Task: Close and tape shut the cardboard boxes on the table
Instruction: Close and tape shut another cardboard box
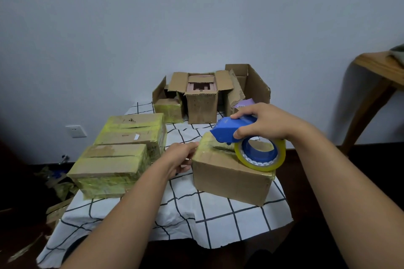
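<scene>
A closed cardboard box [229, 178] sits on the checked tablecloth at the right. My right hand [265, 123] grips a blue tape dispenser [231, 130] with a yellowish tape roll [261, 155], pressed onto the box's top near its far left corner. My left hand [182, 155] holds that box's upper left edge, fingers curled over it. Two taped boxes [122, 153] lie stacked side by side at the left. Behind stand an open tall box [202, 96], a small taped box [169, 109] and a large open box [251, 85].
The table [218, 218] has a white cloth with black grid lines, its front edge near me. A wooden stool [380, 76] stands at the right. Cardboard scraps and tape bits [56, 183] lie on the dark floor at the left. A wall socket [76, 131] is low on the wall.
</scene>
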Tool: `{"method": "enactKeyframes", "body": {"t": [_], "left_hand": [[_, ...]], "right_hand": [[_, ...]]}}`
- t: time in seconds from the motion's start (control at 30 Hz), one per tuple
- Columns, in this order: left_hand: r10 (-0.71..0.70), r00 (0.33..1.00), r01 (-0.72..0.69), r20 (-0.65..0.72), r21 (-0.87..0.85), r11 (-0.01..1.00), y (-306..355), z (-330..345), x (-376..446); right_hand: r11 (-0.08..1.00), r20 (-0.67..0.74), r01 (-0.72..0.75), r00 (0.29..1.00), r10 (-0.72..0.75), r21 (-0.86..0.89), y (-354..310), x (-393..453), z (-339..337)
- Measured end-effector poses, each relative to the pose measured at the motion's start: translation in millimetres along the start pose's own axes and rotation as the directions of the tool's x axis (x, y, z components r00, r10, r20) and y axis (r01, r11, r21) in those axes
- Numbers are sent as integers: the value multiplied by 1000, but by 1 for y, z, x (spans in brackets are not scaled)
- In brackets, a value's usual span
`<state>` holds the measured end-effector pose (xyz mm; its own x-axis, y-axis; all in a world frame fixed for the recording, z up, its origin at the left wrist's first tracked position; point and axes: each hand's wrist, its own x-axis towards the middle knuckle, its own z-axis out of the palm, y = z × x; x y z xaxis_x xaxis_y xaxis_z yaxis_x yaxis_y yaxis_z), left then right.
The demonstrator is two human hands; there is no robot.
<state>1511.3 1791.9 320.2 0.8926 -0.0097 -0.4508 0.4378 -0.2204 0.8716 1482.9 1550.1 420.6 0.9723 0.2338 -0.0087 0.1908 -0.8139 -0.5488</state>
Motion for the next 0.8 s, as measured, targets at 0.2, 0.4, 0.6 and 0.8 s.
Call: {"method": "enactKeyframes", "body": {"t": [0.2, 0.4, 0.6, 0.8], "left_hand": [[96, 994, -80, -52, 250, 965, 4, 0, -2], [200, 970, -115, -137, 466, 877, 6, 3, 4], [468, 826, -314, -315, 433, 845, 0, 10, -14], [555, 831, -473, -31, 484, 736, -20, 35, -49]], "right_hand": [[1000, 5, 6, 1000, -6, -1, -2, 1, 1], [1000, -2, -1, 1000, 1, 13, -1, 2, 2], [1000, 3, 3, 1000, -3, 25, -1, 1, 3], [1000, -9, -3, 1000, 3, 21, -1, 0, 4]]}}
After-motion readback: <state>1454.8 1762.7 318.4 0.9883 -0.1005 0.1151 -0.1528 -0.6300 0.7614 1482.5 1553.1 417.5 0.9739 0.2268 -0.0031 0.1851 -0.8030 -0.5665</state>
